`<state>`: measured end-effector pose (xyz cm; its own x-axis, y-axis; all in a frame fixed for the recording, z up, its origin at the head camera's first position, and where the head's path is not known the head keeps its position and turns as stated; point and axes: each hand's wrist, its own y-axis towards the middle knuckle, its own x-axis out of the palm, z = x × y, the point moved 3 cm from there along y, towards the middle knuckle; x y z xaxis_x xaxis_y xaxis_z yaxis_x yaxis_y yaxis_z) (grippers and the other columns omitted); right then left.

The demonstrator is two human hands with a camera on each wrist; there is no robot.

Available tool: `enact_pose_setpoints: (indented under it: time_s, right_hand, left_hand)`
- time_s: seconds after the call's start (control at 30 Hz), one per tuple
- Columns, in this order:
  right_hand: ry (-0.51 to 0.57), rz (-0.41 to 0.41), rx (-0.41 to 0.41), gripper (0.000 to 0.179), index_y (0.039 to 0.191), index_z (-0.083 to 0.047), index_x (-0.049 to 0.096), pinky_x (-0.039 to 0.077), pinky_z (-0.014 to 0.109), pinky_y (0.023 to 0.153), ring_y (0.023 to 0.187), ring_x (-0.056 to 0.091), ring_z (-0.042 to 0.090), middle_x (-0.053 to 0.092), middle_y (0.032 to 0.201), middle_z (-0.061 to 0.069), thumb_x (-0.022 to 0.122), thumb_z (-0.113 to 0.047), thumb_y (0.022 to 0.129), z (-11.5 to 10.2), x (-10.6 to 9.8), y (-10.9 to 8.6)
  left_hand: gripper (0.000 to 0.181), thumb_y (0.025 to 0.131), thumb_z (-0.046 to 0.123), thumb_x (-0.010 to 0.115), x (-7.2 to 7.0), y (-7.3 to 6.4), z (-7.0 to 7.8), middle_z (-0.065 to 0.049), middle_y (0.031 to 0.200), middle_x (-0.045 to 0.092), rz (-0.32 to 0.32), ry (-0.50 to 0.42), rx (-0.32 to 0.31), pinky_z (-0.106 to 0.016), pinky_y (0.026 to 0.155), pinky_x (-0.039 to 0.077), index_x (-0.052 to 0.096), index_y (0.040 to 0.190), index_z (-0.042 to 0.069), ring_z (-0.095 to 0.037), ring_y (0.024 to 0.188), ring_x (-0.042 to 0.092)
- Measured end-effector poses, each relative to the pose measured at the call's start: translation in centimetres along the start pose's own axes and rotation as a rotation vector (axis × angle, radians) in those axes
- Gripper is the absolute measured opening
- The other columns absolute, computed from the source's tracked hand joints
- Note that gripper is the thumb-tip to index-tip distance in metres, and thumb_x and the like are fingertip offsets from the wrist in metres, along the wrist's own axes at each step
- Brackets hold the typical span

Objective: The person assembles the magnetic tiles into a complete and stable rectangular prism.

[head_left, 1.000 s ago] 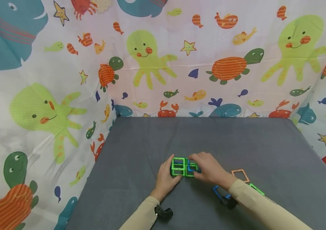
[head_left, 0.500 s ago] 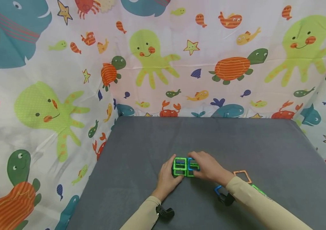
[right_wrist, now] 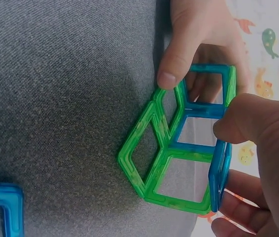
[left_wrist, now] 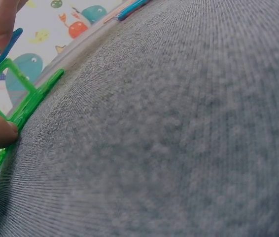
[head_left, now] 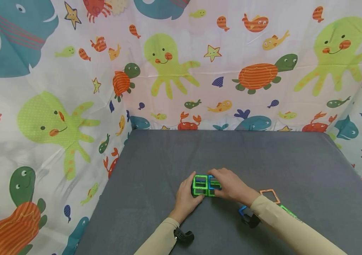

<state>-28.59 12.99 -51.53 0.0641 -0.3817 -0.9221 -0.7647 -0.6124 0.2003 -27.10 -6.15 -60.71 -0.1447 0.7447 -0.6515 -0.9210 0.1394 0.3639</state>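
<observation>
Grip of the right hand (head_left: 231, 186), narrow, pinches a blue square (right_wrist: 217, 174) at a green-and-blue frame (right_wrist: 165, 148); the left hand (head_left: 185, 198), grip wider, holds the frame's other end.

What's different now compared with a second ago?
The right hand has eased the blue plastic square frame slightly left, closer to the neighbouring green plastic square frame. Nothing was newly grasped or released: it still pinches the blue frame, and the left hand still holds the green-and-blue plastic build. The loose orange plastic square frame hasn't moved.
</observation>
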Motion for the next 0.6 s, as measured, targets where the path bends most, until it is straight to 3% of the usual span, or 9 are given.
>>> enact_pose_setpoints:
  time_s: [0.23,0.37,0.47,0.6]
  right_hand:
    - [0.0,-0.006,-0.004,0.053,0.131,-0.007,0.059,0.056,0.048,0.083,0.101,0.066,0.029,0.07,0.118,0.015,0.08,-0.014,0.082,-0.2,-0.2,-0.2]
    - [0.0,-0.008,-0.002,0.053,0.131,-0.007,0.059,0.057,0.048,0.084,0.104,0.066,0.03,0.069,0.119,0.015,0.08,-0.014,0.083,-0.2,-0.2,-0.3]
    - [-0.002,-0.005,0.002,0.053,0.131,-0.007,0.059,0.057,0.047,0.085,0.105,0.065,0.03,0.069,0.12,0.015,0.08,-0.013,0.083,-0.2,-0.3,-0.3]
    - [0.006,-0.012,0.014,0.052,0.131,-0.007,0.06,0.057,0.048,0.087,0.108,0.065,0.03,0.068,0.121,0.015,0.081,-0.014,0.083,-0.1,-0.2,-0.3]
  left_hand:
    - [0.084,0.08,0.023,0.084,-0.3,0.2,0.1,-0.012,0.143,0.059,0.007,-0.02,0.035,-0.051,0.1,0.052,0.045,0.153,0.013,-0.032,0.126,0.06]
    - [0.082,0.081,0.026,0.084,-0.9,1.0,0.7,-0.016,0.15,0.054,-0.038,0.061,0.155,-0.054,0.105,0.05,0.046,0.152,0.008,-0.036,0.136,0.054]
    - [0.08,0.082,0.032,0.084,-1.6,2.2,1.6,-0.016,0.15,0.055,-0.11,0.204,0.282,-0.055,0.106,0.05,0.051,0.149,0.005,-0.034,0.138,0.055]
    - [0.076,0.086,0.044,0.079,-2.6,3.8,2.7,-0.01,0.151,0.056,-0.297,0.392,0.374,-0.051,0.11,0.047,0.054,0.148,0.008,-0.026,0.14,0.054]
